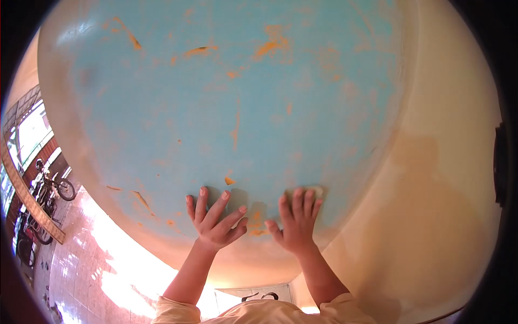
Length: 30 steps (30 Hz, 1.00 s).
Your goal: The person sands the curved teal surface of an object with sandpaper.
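Blue wall: the blue wall (216, 119) rises straight ahead of the person, filling most of the view; the hands are at its lower part, with most of the blue beyond the fingertips.
Orange patches: orange patches (272, 46) show through the blue, the larger ones well above the hands; a small one sits just beyond the left fingers, and another lies between the two hands.
Left hand: the left hand (217, 222) is open with fingers fanned and slightly bent, its back to the camera and its thumb towards the right hand; it grips nothing visible. Its shadow falls beside the fingers, and whether they touch the surface cannot be told.
Right hand: the right hand (297, 224) has its fingers extended upward, closer together than the left's, thumb out towards the left.
Pale piece: a pale piece (319, 191) shows behind the right fingertips, against the blue; whether the hand grips it or only lies over it cannot be told.
Arms: both forearms reach up from short sleeves (178, 309), slanting outward from the wrists down to the elbows.
Right side: a cream wall (458, 102) carries the person's shadow.
Left side: a sunlit tiled floor (70, 270) and a motorbike (47, 189), well apart from the hands.
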Motion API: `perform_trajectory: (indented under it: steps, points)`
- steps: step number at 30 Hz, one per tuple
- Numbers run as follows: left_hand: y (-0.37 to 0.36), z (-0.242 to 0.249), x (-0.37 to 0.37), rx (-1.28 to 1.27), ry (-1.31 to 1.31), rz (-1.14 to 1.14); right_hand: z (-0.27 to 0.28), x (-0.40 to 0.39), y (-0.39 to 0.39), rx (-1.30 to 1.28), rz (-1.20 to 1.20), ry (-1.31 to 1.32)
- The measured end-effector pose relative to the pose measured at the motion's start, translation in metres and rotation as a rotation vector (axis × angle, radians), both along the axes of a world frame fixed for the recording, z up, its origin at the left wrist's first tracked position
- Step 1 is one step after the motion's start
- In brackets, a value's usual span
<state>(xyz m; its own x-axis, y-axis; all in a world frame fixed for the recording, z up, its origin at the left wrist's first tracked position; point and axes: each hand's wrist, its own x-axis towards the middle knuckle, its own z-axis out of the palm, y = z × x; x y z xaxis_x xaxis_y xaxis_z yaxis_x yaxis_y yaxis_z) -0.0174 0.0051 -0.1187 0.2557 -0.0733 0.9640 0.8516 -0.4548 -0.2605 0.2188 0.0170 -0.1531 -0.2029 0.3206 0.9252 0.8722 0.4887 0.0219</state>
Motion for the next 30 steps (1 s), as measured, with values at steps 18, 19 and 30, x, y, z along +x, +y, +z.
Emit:
perform_trajectory:
  steps: [18,19,30]
  points:
    - [-0.017,-0.04,-0.092,-0.086,-0.269,0.308,-0.006,0.03,0.011,0.087,-0.041,-0.099]
    - [-0.017,-0.04,-0.092,-0.093,-0.272,0.312,0.01,0.034,0.015,0.111,-0.036,0.1]
    - [-0.028,0.009,-0.108,-0.216,-0.218,0.264,0.068,-0.04,0.0,0.186,0.007,-0.315]
